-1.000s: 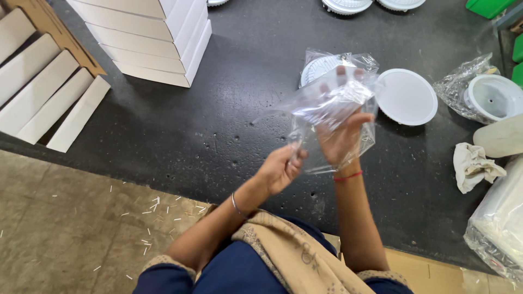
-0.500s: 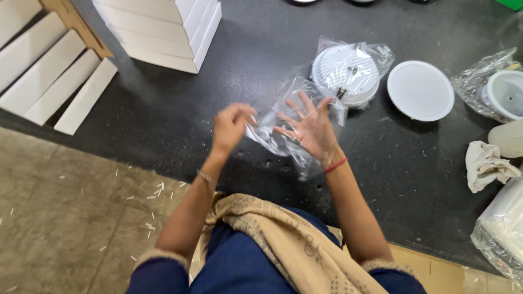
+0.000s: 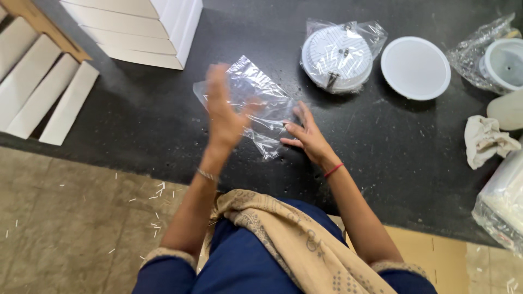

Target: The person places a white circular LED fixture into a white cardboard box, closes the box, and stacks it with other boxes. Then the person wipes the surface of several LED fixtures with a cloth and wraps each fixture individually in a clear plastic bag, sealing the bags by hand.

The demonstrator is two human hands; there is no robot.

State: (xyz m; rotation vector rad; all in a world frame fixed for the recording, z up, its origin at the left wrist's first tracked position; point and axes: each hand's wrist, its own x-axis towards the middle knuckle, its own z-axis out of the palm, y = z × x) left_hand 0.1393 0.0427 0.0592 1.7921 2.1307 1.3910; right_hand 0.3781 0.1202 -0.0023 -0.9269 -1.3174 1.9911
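An empty clear plastic bag (image 3: 256,95) lies flat on the black table (image 3: 163,120). My right hand (image 3: 306,135) rests flat on the bag's near right edge, fingers spread, pinning it down. My left hand (image 3: 223,111) is blurred with motion just over the bag's left part, fingers apart and gripping nothing. Beyond the bag sits a round white light fitting (image 3: 336,57) inside its own clear bag. A bare white round disc (image 3: 415,68) lies to its right.
A stack of white boxes (image 3: 141,27) stands at the back left, with more white boxes (image 3: 38,92) off the table's left end. At the right are another bagged white fitting (image 3: 504,62), a crumpled cloth (image 3: 485,139) and a plastic-wrapped pack (image 3: 504,201).
The clear bag, held up in the air between both hands a second ago, now lies flat on the table. My right hand presses it down and my left hand sweeps over it.
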